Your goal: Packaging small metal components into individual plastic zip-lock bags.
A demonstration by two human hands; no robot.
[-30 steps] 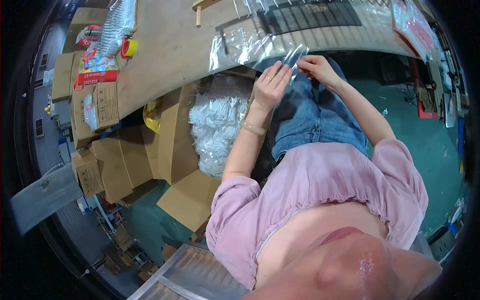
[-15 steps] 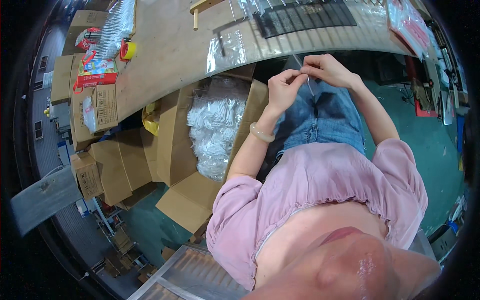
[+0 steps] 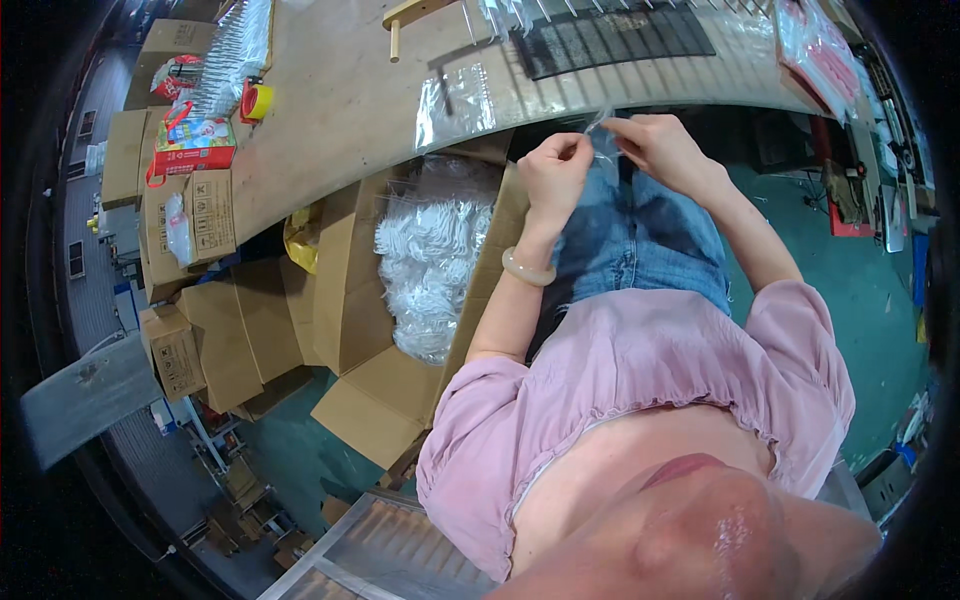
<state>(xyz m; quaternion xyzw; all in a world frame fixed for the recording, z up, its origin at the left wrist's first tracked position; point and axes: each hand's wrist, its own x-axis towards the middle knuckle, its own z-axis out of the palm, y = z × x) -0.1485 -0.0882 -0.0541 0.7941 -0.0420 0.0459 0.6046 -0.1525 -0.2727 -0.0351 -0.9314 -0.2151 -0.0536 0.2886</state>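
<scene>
Over my lap, just off the table's near edge, a small clear plastic bag (image 3: 604, 140) is stretched between my hands; whether anything lies inside cannot be made out. My left hand (image 3: 556, 172), with a pale bangle on its wrist, pinches the bag's left side between thumb and forefinger. On the other side, my right hand (image 3: 664, 150) is closed on it, fingertips pressed together. Flat on the table edge, left of my hands, lies another clear bag (image 3: 455, 104). Below that, an open carton (image 3: 345, 290) holds many bagged white pieces (image 3: 430, 270).
The worktable (image 3: 330, 110) carries a dark mat (image 3: 610, 42) under a row of thin metal rods, and a wooden bar (image 3: 415, 12) with a peg. Plastic packs (image 3: 822, 55) lie at the far right. A red box (image 3: 195, 146), yellow tape roll (image 3: 258, 101) and cartons (image 3: 210, 215) stand left.
My hands have drawn slightly apart, the left one moving a little left. The clear plastic was a narrow strip pinched between them and now appears wider and crumpled.
</scene>
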